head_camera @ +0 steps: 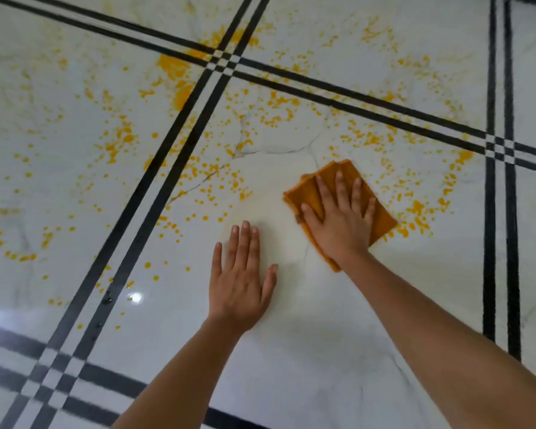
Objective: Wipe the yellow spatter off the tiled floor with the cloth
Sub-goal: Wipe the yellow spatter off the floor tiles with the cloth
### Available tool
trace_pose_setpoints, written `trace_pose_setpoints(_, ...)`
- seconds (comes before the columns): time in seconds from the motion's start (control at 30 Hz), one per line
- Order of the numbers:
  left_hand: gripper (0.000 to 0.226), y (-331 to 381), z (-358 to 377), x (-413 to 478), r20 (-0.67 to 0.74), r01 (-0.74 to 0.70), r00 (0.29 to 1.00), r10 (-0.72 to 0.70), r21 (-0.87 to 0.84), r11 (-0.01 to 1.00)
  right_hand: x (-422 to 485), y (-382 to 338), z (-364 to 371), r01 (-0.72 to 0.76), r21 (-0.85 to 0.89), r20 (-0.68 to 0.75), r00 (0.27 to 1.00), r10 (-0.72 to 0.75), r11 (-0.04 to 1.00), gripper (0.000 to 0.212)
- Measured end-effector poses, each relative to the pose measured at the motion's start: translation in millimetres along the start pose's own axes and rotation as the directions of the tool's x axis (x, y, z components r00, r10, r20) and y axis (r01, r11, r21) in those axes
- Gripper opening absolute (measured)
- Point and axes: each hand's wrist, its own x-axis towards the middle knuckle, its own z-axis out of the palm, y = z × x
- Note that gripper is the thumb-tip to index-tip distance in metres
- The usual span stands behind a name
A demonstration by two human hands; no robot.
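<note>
Your right hand [341, 221] presses the cloth [342, 209] flat on the tiled floor [307, 351].

Head view: your right hand lies open, fingers spread, palm down on the folded orange cloth, pinning it rather than gripping it. The cloth sits just right of centre on the white marble tile, its far and right edges beside yellow spatter [174, 72] that rings it and spreads across the neighbouring tiles, thickest near the crossing of the black double lines [223, 61]. Your left hand [240, 280] rests flat and open on a bare patch of tile near the cloth, holding nothing.
</note>
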Motion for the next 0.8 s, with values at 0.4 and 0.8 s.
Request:
trace_pose_setpoints(0.4, 0.067, 68.8, 23.2, 55.0, -0.018, -0.155, 0.988, 0.155, 0.007, 0.988, -28.5, 66.8, -4.8, 0.162, -0.078, 0.013, 0.987, -0.161, 0.984, 0.062)
trace_pose_setpoints(0.8, 0.066, 77.2, 23.1, 65.3, 0.043, -0.097, 0.994, 0.097, -0.003, 0.995, -19.1, 103.5, -15.2, 0.188, -0.112, 0.092, 0.980, -0.178, 0.976, 0.065)
